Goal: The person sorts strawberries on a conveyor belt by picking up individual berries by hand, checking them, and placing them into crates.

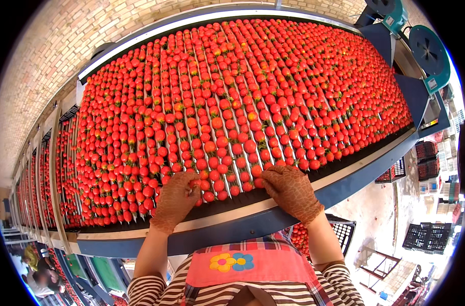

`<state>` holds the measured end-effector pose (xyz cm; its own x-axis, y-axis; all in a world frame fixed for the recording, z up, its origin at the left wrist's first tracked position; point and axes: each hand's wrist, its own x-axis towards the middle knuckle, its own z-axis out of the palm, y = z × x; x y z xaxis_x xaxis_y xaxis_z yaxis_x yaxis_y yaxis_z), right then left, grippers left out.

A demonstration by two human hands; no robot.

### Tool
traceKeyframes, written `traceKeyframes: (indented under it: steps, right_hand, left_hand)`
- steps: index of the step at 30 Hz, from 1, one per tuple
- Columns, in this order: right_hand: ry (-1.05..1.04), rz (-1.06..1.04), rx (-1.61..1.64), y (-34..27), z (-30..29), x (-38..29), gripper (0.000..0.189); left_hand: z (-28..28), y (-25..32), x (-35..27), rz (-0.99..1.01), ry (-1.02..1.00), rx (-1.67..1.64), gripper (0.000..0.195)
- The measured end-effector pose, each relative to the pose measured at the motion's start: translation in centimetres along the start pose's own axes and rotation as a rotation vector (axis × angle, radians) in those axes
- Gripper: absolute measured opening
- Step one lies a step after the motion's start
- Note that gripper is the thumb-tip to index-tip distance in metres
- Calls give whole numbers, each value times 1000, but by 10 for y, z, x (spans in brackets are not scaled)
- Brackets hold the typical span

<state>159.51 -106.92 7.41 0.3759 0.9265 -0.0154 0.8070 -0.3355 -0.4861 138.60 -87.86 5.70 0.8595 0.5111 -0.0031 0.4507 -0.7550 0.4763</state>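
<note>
Rows of small red tomatoes [225, 103], many with green stems and a few orange or yellowish, lie between the metal rollers of a wide roller conveyor [316, 195]. My left hand [177, 199], in a brown patterned glove, is at the near edge of the rows; its curled fingers touch tomatoes, and whether they grip one is not clear. To its right, my right hand [292, 191], in a matching glove, rests over the near ends of the rows with its fingertips against a tomato. Its palm side is hidden.
Two teal blowers [429, 57] stand at the conveyor's right end. A crate of tomatoes [299, 239] sits below its near edge, and black crates [427, 237] stand on the floor at right. A brick wall [83, 38] runs behind. Other people [43, 273] are at lower left.
</note>
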Motion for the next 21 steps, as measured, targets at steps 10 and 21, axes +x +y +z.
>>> traceKeyframes:
  steps: [10,21]
  right_hand:
    - [-198,-139,-162,26,-7,32,20]
    - [81,-266,-75,58,-5,208,15]
  left_hand:
    - [-16,22,20,-419,-36,-1386,30]
    - [15,17,33,-73,305,-352,20]
